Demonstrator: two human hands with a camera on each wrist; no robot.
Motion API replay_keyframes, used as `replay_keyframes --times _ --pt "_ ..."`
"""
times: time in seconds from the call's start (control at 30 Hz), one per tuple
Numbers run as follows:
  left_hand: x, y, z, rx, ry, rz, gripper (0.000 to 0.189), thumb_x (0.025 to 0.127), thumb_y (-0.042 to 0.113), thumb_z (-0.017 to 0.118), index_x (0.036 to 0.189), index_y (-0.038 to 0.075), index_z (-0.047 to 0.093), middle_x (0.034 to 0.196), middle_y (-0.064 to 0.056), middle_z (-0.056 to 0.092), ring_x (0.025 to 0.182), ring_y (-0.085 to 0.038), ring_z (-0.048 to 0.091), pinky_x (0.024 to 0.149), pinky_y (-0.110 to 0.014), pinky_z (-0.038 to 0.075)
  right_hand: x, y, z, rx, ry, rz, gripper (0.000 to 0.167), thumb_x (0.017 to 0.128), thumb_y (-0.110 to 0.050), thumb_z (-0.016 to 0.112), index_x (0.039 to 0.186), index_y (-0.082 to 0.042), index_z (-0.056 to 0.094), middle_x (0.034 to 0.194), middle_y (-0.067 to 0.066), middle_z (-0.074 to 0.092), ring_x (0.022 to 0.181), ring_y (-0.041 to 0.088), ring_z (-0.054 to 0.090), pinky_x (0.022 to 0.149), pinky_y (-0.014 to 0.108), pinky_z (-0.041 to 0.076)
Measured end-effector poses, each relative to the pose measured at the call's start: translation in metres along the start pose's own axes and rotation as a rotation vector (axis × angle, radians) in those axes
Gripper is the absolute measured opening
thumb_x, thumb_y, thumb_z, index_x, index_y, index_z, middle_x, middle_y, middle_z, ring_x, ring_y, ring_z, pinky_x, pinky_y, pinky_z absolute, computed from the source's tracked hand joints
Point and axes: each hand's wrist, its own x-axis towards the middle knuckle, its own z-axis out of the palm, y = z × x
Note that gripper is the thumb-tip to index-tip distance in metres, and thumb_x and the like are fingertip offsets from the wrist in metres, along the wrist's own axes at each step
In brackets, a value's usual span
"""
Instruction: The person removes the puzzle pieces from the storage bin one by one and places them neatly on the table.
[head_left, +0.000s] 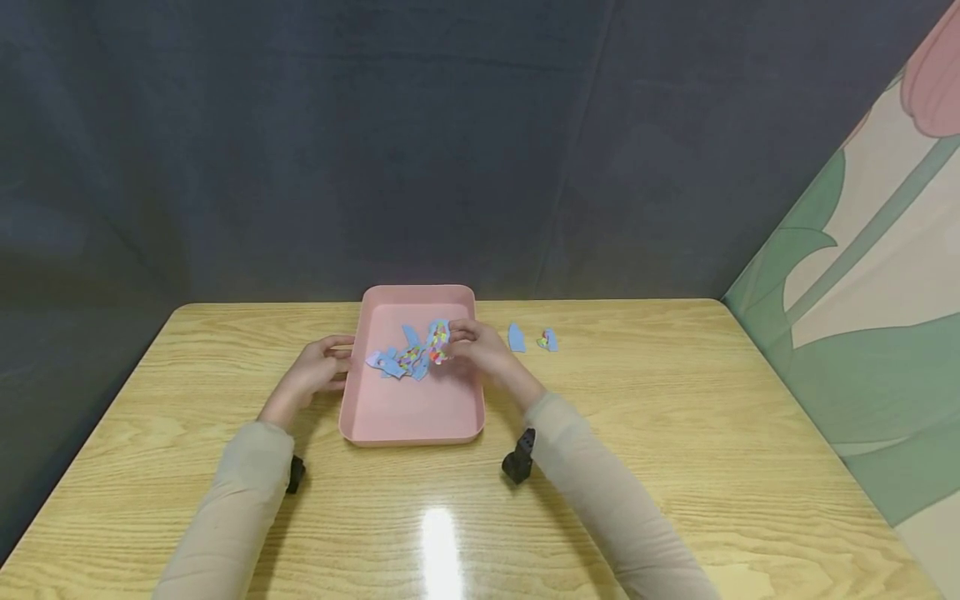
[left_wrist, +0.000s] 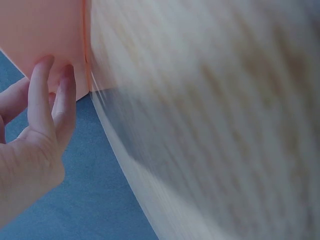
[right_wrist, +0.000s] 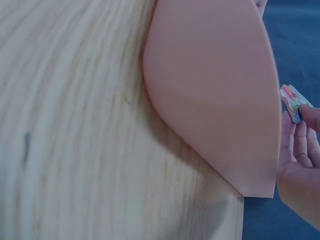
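Note:
A pink rectangular tray (head_left: 412,421) stands on the wooden table, holding a small heap of light-blue cut-out pieces (head_left: 397,365) with multicoloured patterns. Over the tray's right side, my right hand (head_left: 483,352) pinches a flat blue piece with a bright mosaic-like pattern (head_left: 438,340) between thumb and fingers. The right wrist view shows that same patterned piece (right_wrist: 291,102) just past the tray's rim. My left hand (head_left: 318,368) is at the tray's left side, its fingertips (left_wrist: 46,61) resting against the outer wall with fingers loosely bent.
To the right of the tray, a plain blue piece (head_left: 516,337) and a smaller blue piece with coloured patches (head_left: 548,340) lie on the table (head_left: 637,417). A dark curtain (head_left: 420,150) hangs behind the table. A flower-patterned cloth (head_left: 862,317) borders the right side.

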Motion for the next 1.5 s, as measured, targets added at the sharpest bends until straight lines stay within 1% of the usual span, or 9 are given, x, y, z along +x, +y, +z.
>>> replay_keyframes --times 0.1,0.27,0.37,0.47,0.67,0.9,1.03,1.2,1.5 --pt "0.0 -0.001 0.0 0.0 -0.003 -0.003 0.053 0.099 0.008 0.043 0.149 0.0 0.026 0.147 -0.03 0.034 0.127 -0.04 0.048 0.09 -0.036 0.054 0.0 0.001 -0.004 0.029 0.03 -0.007 0.048 0.086 0.002 0.06 0.132 0.003 0.048 0.106 0.005 0.055 0.082 0.007 0.055 0.093 0.038 0.052" --pt "0.001 -0.001 -0.001 0.002 -0.002 -0.01 0.053 0.1 0.008 0.043 0.149 0.001 0.025 0.148 -0.03 0.034 0.128 -0.04 0.047 0.091 -0.035 0.054 0.001 0.006 -0.012 0.108 0.086 -0.048 0.049 0.086 0.003 0.059 0.133 0.004 0.046 0.1 0.0 0.054 0.084 0.006 0.053 0.078 0.02 0.051" --pt "0.001 -0.001 -0.001 -0.002 0.0 -0.015 0.053 0.1 0.009 0.043 0.149 0.002 0.026 0.148 -0.028 0.034 0.128 -0.039 0.047 0.092 -0.034 0.054 0.001 0.009 -0.018 0.149 0.107 -0.066 0.049 0.086 0.004 0.059 0.134 0.004 0.045 0.094 -0.003 0.054 0.081 0.005 0.054 0.073 0.016 0.051" --pt "0.002 -0.001 -0.002 0.001 0.001 -0.014 0.053 0.1 0.008 0.043 0.149 0.002 0.026 0.148 -0.029 0.034 0.128 -0.038 0.047 0.091 -0.034 0.054 0.001 0.011 -0.025 0.156 0.12 -0.074 0.046 0.087 0.003 0.058 0.131 0.005 0.046 0.091 -0.004 0.055 0.08 0.005 0.055 0.074 0.019 0.052" --pt "0.003 -0.003 -0.001 -0.004 0.005 -0.011 0.053 0.099 0.007 0.043 0.149 0.002 0.027 0.148 -0.028 0.035 0.127 -0.038 0.048 0.089 -0.032 0.055 -0.001 0.012 -0.043 0.144 0.14 -0.07 0.036 0.088 0.001 0.059 0.123 0.005 0.049 0.092 -0.002 0.056 0.082 0.005 0.057 0.086 0.026 0.053" --pt "0.003 -0.002 -0.001 -0.016 0.008 -0.013 0.051 0.1 0.007 0.04 0.149 0.002 0.028 0.148 -0.027 0.035 0.128 -0.038 0.048 0.089 -0.032 0.054 0.0 0.016 -0.064 0.155 0.161 -0.076 0.029 0.09 -0.001 0.057 0.118 0.004 0.05 0.084 -0.008 0.06 0.077 0.002 0.059 0.083 0.023 0.054" --pt "0.002 -0.002 0.0 -0.017 0.005 -0.006 0.051 0.1 0.008 0.041 0.149 0.002 0.027 0.148 -0.027 0.035 0.128 -0.038 0.047 0.091 -0.033 0.054 -0.001 0.017 -0.073 0.142 0.178 -0.08 0.03 0.092 -0.001 0.056 0.12 0.006 0.049 0.083 -0.01 0.061 0.076 0.001 0.061 0.081 0.024 0.055" --pt "0.002 -0.003 -0.001 -0.006 0.002 0.0 0.052 0.1 0.008 0.042 0.149 0.002 0.028 0.148 -0.028 0.036 0.127 -0.038 0.048 0.09 -0.033 0.054 -0.003 0.02 -0.084 0.133 0.165 -0.085 0.035 0.093 -0.003 0.055 0.125 0.008 0.046 0.086 -0.009 0.061 0.078 0.002 0.062 0.082 0.022 0.055" --pt "0.005 -0.005 -0.001 -0.004 0.008 -0.001 0.051 0.099 0.008 0.042 0.148 0.002 0.028 0.148 -0.027 0.036 0.127 -0.037 0.049 0.089 -0.032 0.054 -0.008 0.024 -0.108 0.072 0.194 -0.053 0.045 0.095 -0.008 0.055 0.136 0.007 0.042 0.092 -0.011 0.059 0.082 -0.001 0.061 0.091 0.025 0.052"
